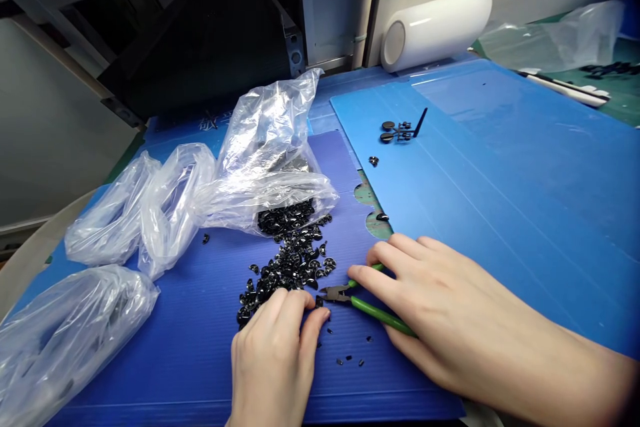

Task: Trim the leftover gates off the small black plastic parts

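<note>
Green-handled cutters, clasped in the right hand, nip a black piece pinched by left fingertips; steady that piece near the pile.

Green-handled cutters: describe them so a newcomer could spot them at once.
Start from the blue corrugated sheet that covers the bench, then go to its near edge, just right of the pile of small black parts. The green-handled cutters lie in the right hand, dark tips pointing at the left hand. They are the only green, metal-tipped tool there.
</note>
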`<state>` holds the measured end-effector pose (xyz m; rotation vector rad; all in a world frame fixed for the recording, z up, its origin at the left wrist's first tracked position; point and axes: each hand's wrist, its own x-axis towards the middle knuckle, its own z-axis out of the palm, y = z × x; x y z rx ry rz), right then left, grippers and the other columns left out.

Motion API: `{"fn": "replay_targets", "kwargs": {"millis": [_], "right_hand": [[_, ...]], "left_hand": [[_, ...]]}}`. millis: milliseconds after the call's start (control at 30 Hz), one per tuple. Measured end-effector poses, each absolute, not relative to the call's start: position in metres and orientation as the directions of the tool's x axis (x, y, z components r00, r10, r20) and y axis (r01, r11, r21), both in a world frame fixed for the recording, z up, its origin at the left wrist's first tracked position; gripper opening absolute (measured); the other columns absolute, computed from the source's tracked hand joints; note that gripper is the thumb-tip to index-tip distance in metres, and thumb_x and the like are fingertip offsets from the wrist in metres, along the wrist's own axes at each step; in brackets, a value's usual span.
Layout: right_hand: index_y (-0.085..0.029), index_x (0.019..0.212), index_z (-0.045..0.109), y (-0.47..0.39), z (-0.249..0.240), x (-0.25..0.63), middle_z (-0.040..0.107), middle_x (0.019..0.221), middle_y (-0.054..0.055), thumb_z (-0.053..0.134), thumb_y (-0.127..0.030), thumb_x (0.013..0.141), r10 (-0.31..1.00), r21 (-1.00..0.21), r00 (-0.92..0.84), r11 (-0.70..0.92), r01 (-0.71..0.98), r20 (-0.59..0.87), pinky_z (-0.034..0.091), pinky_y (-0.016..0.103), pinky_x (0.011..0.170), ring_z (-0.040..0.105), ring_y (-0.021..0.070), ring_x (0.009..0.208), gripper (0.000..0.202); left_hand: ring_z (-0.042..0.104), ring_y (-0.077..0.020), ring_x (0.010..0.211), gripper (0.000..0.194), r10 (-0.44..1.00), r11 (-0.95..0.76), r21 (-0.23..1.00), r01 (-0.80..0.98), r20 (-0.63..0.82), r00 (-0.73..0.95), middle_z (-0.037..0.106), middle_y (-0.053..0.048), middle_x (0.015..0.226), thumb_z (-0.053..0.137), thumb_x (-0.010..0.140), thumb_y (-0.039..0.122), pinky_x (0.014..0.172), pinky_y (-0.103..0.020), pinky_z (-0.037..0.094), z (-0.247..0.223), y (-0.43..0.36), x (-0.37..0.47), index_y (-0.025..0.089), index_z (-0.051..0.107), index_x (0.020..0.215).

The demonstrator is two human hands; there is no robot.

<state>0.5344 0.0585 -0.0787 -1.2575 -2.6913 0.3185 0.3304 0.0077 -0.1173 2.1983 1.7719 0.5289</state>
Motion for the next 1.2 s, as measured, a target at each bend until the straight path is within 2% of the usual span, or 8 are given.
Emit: {"fn": "replay_targets", "kwargs": {"millis": [100, 233, 400, 567, 733, 867, 1000, 1200], "right_hand": [[-0.023, 0.091, 0.063, 0.057, -0.078, 0.533, 0.052, 0.080, 0.003, 0.064, -0.016, 0.066, 0.762, -0.267, -0.646, 0.630, 0.729, 0.036, 0.035, 0.035, 0.061, 0.047, 0.0227, 0.073, 0.026], [-0.022, 0.086, 0.063, 0.052, -0.076, 0.535, 0.053, 0.078, 0.003, 0.065, -0.015, 0.064, 0.748, -0.292, -0.659, 0.649, 0.703, 0.077, 0.035, 0.035, 0.059, 0.048, 0.0229, 0.072, 0.024], [-0.021, 0.085, 0.063, 0.050, -0.073, 0.542, 0.054, 0.077, 0.004, 0.066, -0.013, 0.062, 0.753, -0.282, -0.651, 0.648, 0.708, 0.094, 0.035, 0.035, 0.058, 0.049, 0.0225, 0.070, 0.025], [-0.021, 0.088, 0.063, 0.054, -0.074, 0.543, 0.052, 0.078, 0.004, 0.065, -0.013, 0.064, 0.769, -0.249, -0.632, 0.634, 0.733, 0.097, 0.036, 0.035, 0.058, 0.047, 0.0229, 0.070, 0.025], [-0.021, 0.086, 0.063, 0.053, -0.076, 0.539, 0.052, 0.078, 0.004, 0.063, -0.013, 0.065, 0.762, -0.251, -0.643, 0.640, 0.726, 0.083, 0.035, 0.035, 0.059, 0.047, 0.0228, 0.072, 0.023], [-0.021, 0.086, 0.063, 0.049, -0.075, 0.541, 0.053, 0.077, 0.004, 0.063, -0.012, 0.063, 0.765, -0.260, -0.636, 0.637, 0.726, 0.098, 0.035, 0.034, 0.060, 0.048, 0.0231, 0.072, 0.025], [-0.021, 0.087, 0.064, 0.045, -0.072, 0.543, 0.055, 0.078, 0.005, 0.063, -0.011, 0.063, 0.772, -0.273, -0.625, 0.629, 0.727, 0.115, 0.035, 0.034, 0.061, 0.050, 0.0231, 0.073, 0.026], [-0.022, 0.089, 0.065, 0.041, -0.073, 0.537, 0.058, 0.080, 0.004, 0.065, -0.011, 0.060, 0.764, -0.290, -0.631, 0.639, 0.713, 0.134, 0.035, 0.034, 0.059, 0.052, 0.0225, 0.073, 0.031]], "left_hand": [[0.060, -0.0132, 0.067, 0.004, 0.978, -0.206, 0.434, 0.877, 0.070, 0.195, 0.060, 0.005, 0.078, 0.049, 0.090, 0.027, 0.061, -0.024, 0.045, -0.118, 0.009, 0.327, 0.027, 0.052, 0.087], [0.059, -0.0132, 0.069, 0.011, 0.966, -0.254, 0.408, 0.877, 0.062, 0.251, 0.059, 0.003, 0.081, 0.045, 0.092, 0.025, 0.064, -0.023, 0.046, -0.118, 0.009, 0.318, 0.029, 0.054, 0.097], [0.059, -0.0148, 0.068, 0.022, 0.963, -0.260, 0.349, 0.900, 0.168, 0.213, 0.059, 0.001, 0.081, 0.046, 0.091, 0.022, 0.063, -0.025, 0.046, -0.117, 0.006, 0.318, 0.029, 0.053, 0.111], [0.059, -0.0148, 0.067, 0.013, 0.949, -0.281, 0.388, 0.878, 0.252, 0.192, 0.061, 0.001, 0.079, 0.051, 0.089, 0.023, 0.062, -0.024, 0.045, -0.115, -0.001, 0.328, 0.025, 0.055, 0.102], [0.061, -0.0149, 0.070, 0.027, 0.949, -0.315, 0.364, 0.877, 0.143, 0.282, 0.059, 0.000, 0.082, 0.046, 0.091, 0.022, 0.061, -0.024, 0.048, -0.116, 0.005, 0.322, 0.028, 0.050, 0.117], [0.058, -0.0134, 0.065, 0.027, 0.942, -0.335, 0.369, 0.867, 0.096, 0.323, 0.055, 0.001, 0.076, 0.044, 0.092, 0.022, 0.056, -0.023, 0.045, -0.117, 0.012, 0.316, 0.032, 0.053, 0.116], [0.060, -0.0129, 0.069, 0.020, 0.948, -0.316, 0.387, 0.866, 0.096, 0.303, 0.058, 0.002, 0.079, 0.047, 0.091, 0.023, 0.059, -0.022, 0.045, -0.117, 0.012, 0.317, 0.029, 0.055, 0.108], [0.058, -0.0135, 0.065, 0.005, 0.937, -0.312, 0.276, 0.909, 0.245, 0.248, 0.058, 0.002, 0.073, 0.052, 0.089, 0.025, 0.062, -0.024, 0.043, -0.118, 0.001, 0.326, 0.023, 0.056, 0.087]]}}
